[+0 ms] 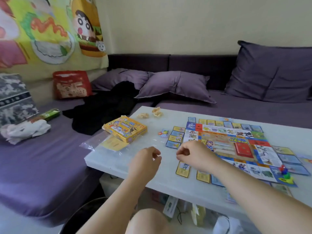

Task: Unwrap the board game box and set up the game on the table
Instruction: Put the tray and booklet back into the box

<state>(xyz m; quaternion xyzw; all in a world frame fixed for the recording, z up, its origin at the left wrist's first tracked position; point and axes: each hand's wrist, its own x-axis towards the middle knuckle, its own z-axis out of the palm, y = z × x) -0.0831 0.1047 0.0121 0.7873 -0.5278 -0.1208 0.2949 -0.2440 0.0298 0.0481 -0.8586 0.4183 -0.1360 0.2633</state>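
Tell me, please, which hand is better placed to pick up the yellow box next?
Left, I think. The left hand hovers nearer the yellow box, with nothing between them; the right hand is farther off, over the edge of the board.

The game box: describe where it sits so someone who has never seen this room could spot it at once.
Find the white table in front of the purple sofa. At its far left corner, left of the laid-out game board, lies the box. It is yellow and thick, while the cards near it are flat.
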